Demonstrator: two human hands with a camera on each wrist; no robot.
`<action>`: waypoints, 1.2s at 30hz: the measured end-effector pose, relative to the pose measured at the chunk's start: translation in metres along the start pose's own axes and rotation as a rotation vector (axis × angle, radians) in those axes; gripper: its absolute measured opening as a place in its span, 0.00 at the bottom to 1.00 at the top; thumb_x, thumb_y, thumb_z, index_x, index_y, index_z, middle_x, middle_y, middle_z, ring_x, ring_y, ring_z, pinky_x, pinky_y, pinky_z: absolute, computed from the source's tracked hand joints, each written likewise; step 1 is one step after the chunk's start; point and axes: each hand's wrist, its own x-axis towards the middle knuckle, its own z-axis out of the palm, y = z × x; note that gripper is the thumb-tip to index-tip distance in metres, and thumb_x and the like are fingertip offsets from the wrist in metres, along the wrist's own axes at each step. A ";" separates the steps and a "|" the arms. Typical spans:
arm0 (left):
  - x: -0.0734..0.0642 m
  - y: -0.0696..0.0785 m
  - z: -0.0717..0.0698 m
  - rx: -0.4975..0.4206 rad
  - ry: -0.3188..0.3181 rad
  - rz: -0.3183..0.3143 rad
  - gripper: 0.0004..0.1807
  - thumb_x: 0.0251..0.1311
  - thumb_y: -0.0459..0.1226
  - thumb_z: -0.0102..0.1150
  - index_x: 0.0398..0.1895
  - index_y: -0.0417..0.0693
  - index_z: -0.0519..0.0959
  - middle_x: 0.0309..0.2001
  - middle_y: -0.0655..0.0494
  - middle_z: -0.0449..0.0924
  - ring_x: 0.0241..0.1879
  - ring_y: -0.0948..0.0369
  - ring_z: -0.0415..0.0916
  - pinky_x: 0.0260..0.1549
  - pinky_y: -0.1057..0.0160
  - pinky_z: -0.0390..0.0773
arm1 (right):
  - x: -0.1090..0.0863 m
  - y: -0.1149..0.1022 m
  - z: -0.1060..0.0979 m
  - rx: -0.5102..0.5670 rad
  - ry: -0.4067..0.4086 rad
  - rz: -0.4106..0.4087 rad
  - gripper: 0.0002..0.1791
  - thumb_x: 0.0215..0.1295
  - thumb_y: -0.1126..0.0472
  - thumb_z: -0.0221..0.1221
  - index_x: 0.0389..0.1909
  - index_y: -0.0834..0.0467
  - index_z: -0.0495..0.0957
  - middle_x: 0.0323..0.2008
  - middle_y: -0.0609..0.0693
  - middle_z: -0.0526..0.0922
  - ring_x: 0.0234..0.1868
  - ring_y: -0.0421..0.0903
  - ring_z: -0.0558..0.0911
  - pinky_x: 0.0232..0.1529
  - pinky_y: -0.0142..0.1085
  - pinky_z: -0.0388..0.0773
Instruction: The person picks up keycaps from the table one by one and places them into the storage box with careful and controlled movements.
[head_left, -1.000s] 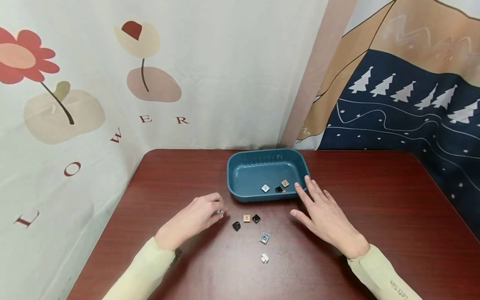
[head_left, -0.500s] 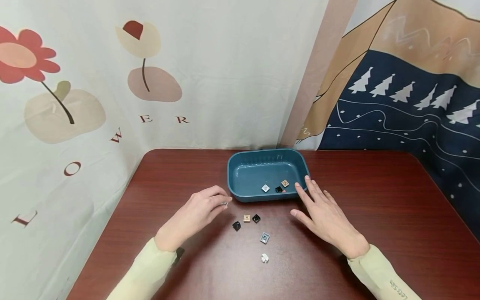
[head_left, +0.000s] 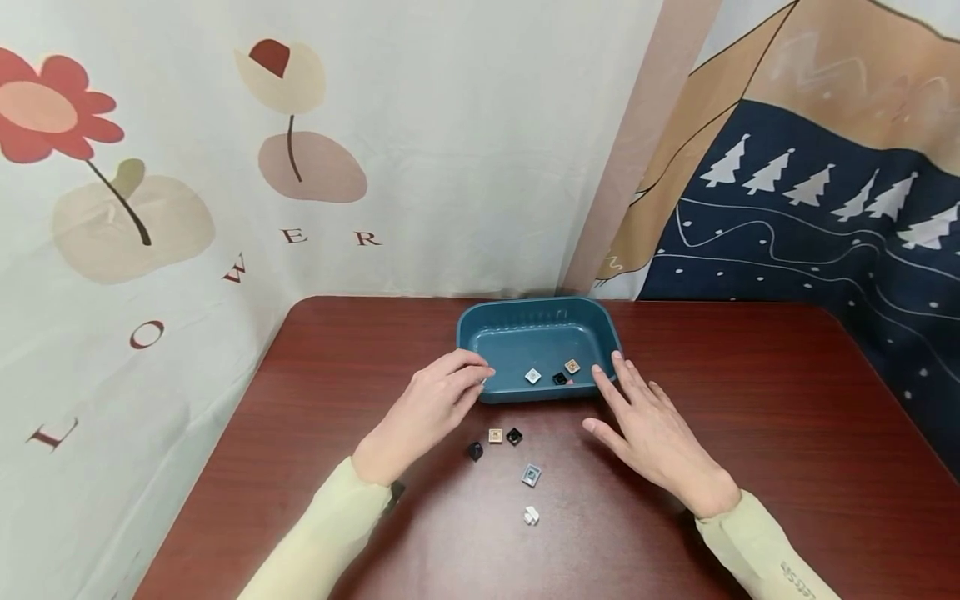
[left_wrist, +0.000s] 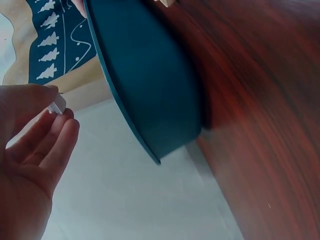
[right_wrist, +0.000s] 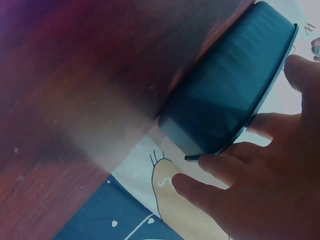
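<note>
In the left wrist view, my left hand (head_left: 433,406) pinches a whitish keycap (left_wrist: 59,104) between thumb and fingertips. It is over the left front rim of a blue-green plastic bin (head_left: 517,340); in the head view the fingers mostly hide the keycap. My right hand (head_left: 663,437) has its fingers spread and fairly straight, with fingertips at the bin's right front rim. Inside the bin lie a white keycap (head_left: 532,377), a black keycap (head_left: 560,378) and a tan keycap (head_left: 572,367), plus a small pinkish bit partly hidden by the front wall.
On the brown table (head_left: 360,342), in front of the bin, are a black keycap (head_left: 476,451), another tan keycap (head_left: 495,436) and a second black one. Nearer me lie a grey-blue keycap (head_left: 531,475) and a small white piece (head_left: 531,516). A printed curtain (head_left: 465,167) hangs behind.
My left hand has lifted the whitish keycap from the table and carried it right and away from me to the bin's left rim. The right hand stays in place.
</note>
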 end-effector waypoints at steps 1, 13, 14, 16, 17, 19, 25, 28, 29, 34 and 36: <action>0.003 0.000 0.002 0.001 0.001 -0.006 0.13 0.60 0.26 0.70 0.48 0.43 0.88 0.49 0.53 0.83 0.47 0.59 0.81 0.46 0.63 0.83 | 0.000 0.000 0.000 -0.001 0.001 -0.002 0.45 0.74 0.36 0.57 0.81 0.58 0.58 0.82 0.63 0.48 0.79 0.65 0.54 0.72 0.65 0.57; 0.028 -0.007 0.016 0.010 -0.080 -0.088 0.10 0.63 0.32 0.72 0.47 0.42 0.88 0.45 0.53 0.83 0.41 0.60 0.82 0.38 0.65 0.82 | -0.001 0.000 0.000 0.003 -0.005 0.002 0.46 0.74 0.36 0.56 0.81 0.58 0.57 0.82 0.63 0.48 0.80 0.65 0.54 0.72 0.65 0.56; 0.030 -0.008 0.018 0.009 -0.095 -0.103 0.10 0.63 0.32 0.72 0.47 0.42 0.88 0.44 0.53 0.83 0.41 0.60 0.82 0.38 0.64 0.82 | -0.001 0.000 0.000 0.003 -0.005 0.002 0.45 0.74 0.36 0.56 0.81 0.58 0.57 0.82 0.63 0.48 0.80 0.65 0.54 0.72 0.65 0.56; 0.034 -0.011 0.020 0.008 -0.127 -0.130 0.10 0.63 0.33 0.71 0.47 0.41 0.88 0.44 0.52 0.83 0.41 0.58 0.83 0.39 0.62 0.83 | -0.001 0.000 0.000 0.004 -0.007 0.002 0.45 0.74 0.36 0.56 0.81 0.58 0.57 0.82 0.63 0.48 0.80 0.65 0.54 0.72 0.65 0.56; 0.035 -0.012 0.022 0.009 -0.144 -0.144 0.10 0.64 0.33 0.71 0.47 0.41 0.88 0.43 0.52 0.83 0.41 0.57 0.83 0.40 0.61 0.83 | -0.001 0.000 0.000 0.005 -0.008 0.003 0.45 0.74 0.36 0.56 0.81 0.58 0.57 0.82 0.63 0.48 0.80 0.65 0.54 0.72 0.65 0.56; 0.039 -0.014 0.025 0.016 -0.177 -0.168 0.11 0.64 0.33 0.71 0.47 0.40 0.88 0.43 0.51 0.83 0.42 0.56 0.83 0.41 0.59 0.83 | -0.001 0.000 0.000 0.005 -0.007 0.003 0.45 0.74 0.35 0.56 0.81 0.58 0.57 0.82 0.63 0.48 0.80 0.65 0.54 0.72 0.65 0.56; 0.049 -0.017 0.031 0.004 -0.259 -0.236 0.12 0.65 0.33 0.70 0.50 0.39 0.87 0.45 0.49 0.84 0.45 0.55 0.82 0.45 0.52 0.83 | 0.000 -0.001 0.000 0.010 -0.004 0.002 0.45 0.74 0.36 0.56 0.81 0.58 0.58 0.82 0.63 0.48 0.80 0.65 0.54 0.72 0.66 0.56; 0.053 -0.018 0.034 0.002 -0.285 -0.249 0.12 0.66 0.32 0.69 0.50 0.39 0.88 0.46 0.49 0.84 0.46 0.55 0.83 0.46 0.50 0.83 | -0.001 -0.001 0.000 0.014 -0.008 0.003 0.45 0.74 0.37 0.57 0.81 0.58 0.58 0.82 0.63 0.48 0.80 0.65 0.54 0.72 0.66 0.55; 0.054 -0.019 0.035 0.002 -0.292 -0.248 0.11 0.66 0.32 0.69 0.50 0.39 0.88 0.46 0.49 0.84 0.46 0.54 0.83 0.47 0.51 0.83 | -0.001 -0.001 0.000 0.014 -0.008 0.003 0.45 0.74 0.37 0.58 0.81 0.58 0.58 0.82 0.63 0.48 0.80 0.65 0.54 0.72 0.66 0.55; 0.059 -0.022 0.039 0.010 -0.330 -0.238 0.11 0.65 0.29 0.68 0.49 0.38 0.88 0.46 0.47 0.85 0.48 0.52 0.83 0.47 0.55 0.84 | -0.001 -0.001 -0.001 0.015 -0.008 0.002 0.45 0.74 0.37 0.58 0.81 0.59 0.58 0.82 0.64 0.48 0.80 0.65 0.54 0.72 0.66 0.55; 0.061 -0.023 0.040 0.012 -0.344 -0.241 0.11 0.65 0.28 0.68 0.49 0.37 0.88 0.47 0.46 0.85 0.49 0.52 0.83 0.48 0.54 0.84 | -0.001 -0.001 -0.001 0.016 -0.007 0.001 0.45 0.73 0.37 0.58 0.81 0.59 0.58 0.82 0.64 0.48 0.80 0.65 0.54 0.72 0.66 0.55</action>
